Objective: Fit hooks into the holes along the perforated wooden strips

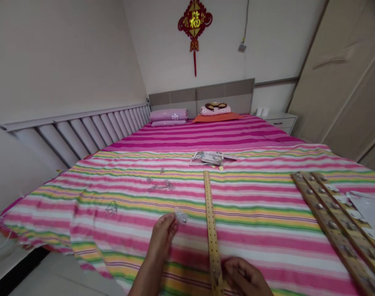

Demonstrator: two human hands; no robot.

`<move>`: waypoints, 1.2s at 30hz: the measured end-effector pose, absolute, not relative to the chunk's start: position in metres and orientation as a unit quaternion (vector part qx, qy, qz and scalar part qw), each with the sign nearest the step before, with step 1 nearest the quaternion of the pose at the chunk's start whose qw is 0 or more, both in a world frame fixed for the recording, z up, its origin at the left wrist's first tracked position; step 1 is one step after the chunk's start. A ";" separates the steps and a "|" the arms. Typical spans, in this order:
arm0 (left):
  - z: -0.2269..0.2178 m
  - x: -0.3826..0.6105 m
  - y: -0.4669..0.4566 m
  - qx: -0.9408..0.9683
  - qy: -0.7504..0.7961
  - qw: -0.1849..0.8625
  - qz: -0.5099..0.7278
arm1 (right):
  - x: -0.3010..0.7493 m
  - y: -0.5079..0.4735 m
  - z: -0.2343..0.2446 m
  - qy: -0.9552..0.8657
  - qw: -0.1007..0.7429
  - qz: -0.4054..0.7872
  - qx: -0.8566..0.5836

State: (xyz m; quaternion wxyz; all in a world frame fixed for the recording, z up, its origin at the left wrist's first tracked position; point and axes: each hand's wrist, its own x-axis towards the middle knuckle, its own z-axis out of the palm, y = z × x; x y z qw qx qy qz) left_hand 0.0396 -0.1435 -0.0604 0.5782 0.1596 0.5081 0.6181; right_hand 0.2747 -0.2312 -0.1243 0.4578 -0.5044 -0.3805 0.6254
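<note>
My left hand (165, 230) pinches the edge of a small clear plastic bag (181, 216) with shiny metal pieces in it, held above the striped sheet. A long, narrow yellowish strip with rows of holes (210, 213) lies lengthwise in front of me. Beside its near end is my right hand (244, 274), fingers curled together; whatever they may hold is hidden. A small metal piece (216, 272) sits on the strip close to those fingers. Left of the strip, several small clear bags (167, 185) are scattered on the sheet.
Brown strips with metal pieces (329, 222) lie at the right, beside a clear plastic package (368, 207). Farther back is another plastic package (210, 158). A thin tangled loop (111, 209) lies at left. A radiator (82, 131) runs along the left wall.
</note>
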 end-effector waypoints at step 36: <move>-0.090 0.107 -0.163 0.493 0.548 0.481 0.474 | 0.261 -0.179 -0.112 -0.373 0.522 0.574 -0.509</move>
